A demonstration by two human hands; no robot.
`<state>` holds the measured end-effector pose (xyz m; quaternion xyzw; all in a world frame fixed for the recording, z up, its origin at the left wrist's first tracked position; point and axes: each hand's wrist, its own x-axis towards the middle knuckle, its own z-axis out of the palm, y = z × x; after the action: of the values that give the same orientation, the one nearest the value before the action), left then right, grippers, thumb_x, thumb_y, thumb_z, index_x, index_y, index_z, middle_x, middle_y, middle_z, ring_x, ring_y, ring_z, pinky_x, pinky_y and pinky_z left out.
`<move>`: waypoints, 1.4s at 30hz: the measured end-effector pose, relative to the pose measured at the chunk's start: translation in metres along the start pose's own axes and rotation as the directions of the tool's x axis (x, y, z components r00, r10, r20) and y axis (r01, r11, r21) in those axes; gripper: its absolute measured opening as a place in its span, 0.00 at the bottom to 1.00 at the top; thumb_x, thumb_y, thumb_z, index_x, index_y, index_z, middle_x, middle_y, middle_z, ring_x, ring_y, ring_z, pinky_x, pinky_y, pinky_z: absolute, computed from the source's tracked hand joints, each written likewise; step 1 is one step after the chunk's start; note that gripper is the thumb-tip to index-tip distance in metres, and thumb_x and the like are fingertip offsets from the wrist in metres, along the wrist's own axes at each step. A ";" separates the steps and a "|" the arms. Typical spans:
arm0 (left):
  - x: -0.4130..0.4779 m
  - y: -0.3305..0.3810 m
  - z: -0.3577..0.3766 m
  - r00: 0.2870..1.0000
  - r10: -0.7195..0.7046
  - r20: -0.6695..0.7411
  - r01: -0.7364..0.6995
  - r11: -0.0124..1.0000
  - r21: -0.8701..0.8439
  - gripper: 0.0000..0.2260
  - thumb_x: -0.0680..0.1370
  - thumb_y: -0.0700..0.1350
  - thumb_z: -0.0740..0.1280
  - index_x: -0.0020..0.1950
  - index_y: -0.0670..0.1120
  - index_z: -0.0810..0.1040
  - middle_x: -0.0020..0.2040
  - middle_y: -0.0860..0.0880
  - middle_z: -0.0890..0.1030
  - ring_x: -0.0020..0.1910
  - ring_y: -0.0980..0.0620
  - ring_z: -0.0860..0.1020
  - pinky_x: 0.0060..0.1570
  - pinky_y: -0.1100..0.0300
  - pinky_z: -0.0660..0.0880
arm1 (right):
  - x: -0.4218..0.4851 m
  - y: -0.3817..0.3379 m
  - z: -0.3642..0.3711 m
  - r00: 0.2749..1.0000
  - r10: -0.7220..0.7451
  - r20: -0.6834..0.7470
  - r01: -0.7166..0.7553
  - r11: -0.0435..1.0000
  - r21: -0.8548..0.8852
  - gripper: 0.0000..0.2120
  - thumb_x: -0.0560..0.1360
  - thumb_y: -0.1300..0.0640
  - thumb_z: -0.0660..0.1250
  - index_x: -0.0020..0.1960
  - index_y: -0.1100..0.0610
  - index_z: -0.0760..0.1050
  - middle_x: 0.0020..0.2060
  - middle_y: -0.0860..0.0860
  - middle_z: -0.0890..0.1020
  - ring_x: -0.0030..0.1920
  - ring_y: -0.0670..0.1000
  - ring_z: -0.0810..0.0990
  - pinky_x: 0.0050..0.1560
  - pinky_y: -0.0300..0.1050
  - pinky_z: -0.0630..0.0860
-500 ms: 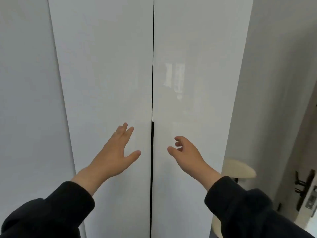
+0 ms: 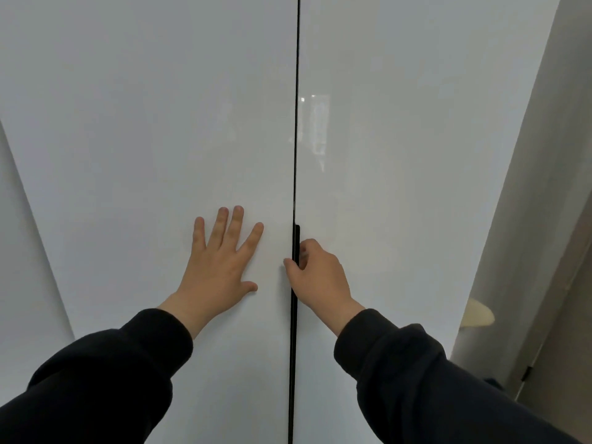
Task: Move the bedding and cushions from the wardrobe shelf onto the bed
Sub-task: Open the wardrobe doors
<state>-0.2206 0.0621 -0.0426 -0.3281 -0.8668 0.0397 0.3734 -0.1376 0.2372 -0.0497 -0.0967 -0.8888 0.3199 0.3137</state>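
The wardrobe is closed, so the step in hand is opening it. Your left hand (image 2: pixel 221 267) lies flat on the left door (image 2: pixel 144 155), fingers straight and spread, holding nothing. Your right hand (image 2: pixel 317 274) has its fingers curled round the black handle strip (image 2: pixel 291 363), which runs down the inner edge of the right door (image 2: pixel 400 187), beside the seam (image 2: pixel 297 107). The thumb sits on the near face of the strip.

To do this well, hook the fingertips fully behind the strip before you pull, since a shallow pinch on so thin an edge is likely to slip. Pull straight toward yourself and let the door swing on its outer edge. Use the flat left palm only to steady the other door, and press lightly, because the glossy panel may flex or smear. Step back as the door comes round so it clears your dark sleeves (image 2: pixel 400 363).

Counted: two doors, both closed; one handle strip in view; two hands. No bedding and no cushions show. They are presumably on the shelf behind these doors, so you cannot yet count them. The bed is out of view too. One pale rounded object (image 2: pixel 479 315) pokes out past the right door's outer edge, and what it is cannot be told.
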 end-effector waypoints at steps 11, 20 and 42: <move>0.002 0.005 0.017 0.999 -0.022 -0.028 0.023 0.999 0.044 0.58 0.55 0.61 0.80 0.77 0.45 0.55 0.76 0.35 0.51 0.74 0.32 0.50 0.67 0.30 0.41 | 0.005 0.009 0.009 1.000 0.008 -0.024 -0.006 0.995 0.096 0.10 0.75 0.58 0.63 0.37 0.56 0.67 0.29 0.49 0.73 0.29 0.48 0.69 0.30 0.41 0.68; 0.003 0.024 -0.007 0.976 -0.163 0.144 0.159 0.987 0.037 0.55 0.64 0.69 0.70 0.78 0.49 0.41 0.77 0.39 0.38 0.75 0.37 0.38 0.69 0.35 0.44 | -0.040 0.003 -0.024 0.999 -0.047 0.016 0.045 0.992 0.120 0.15 0.76 0.59 0.65 0.34 0.52 0.63 0.28 0.47 0.70 0.27 0.45 0.66 0.29 0.32 0.66; -0.024 0.115 -0.170 0.890 0.138 0.434 0.440 -0.508 -0.740 0.29 0.81 0.62 0.44 0.70 0.48 0.72 0.66 0.48 0.78 0.63 0.49 0.76 0.63 0.48 0.69 | -0.142 0.006 -0.140 0.937 0.035 0.348 -0.202 0.866 0.458 0.09 0.75 0.69 0.61 0.38 0.60 0.71 0.39 0.61 0.76 0.40 0.57 0.79 0.47 0.51 0.82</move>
<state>-0.0318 0.1077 0.0283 -0.3243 -0.5542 -0.7260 -0.2461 0.0604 0.2608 -0.0400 -0.0152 -0.8112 0.5636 0.1551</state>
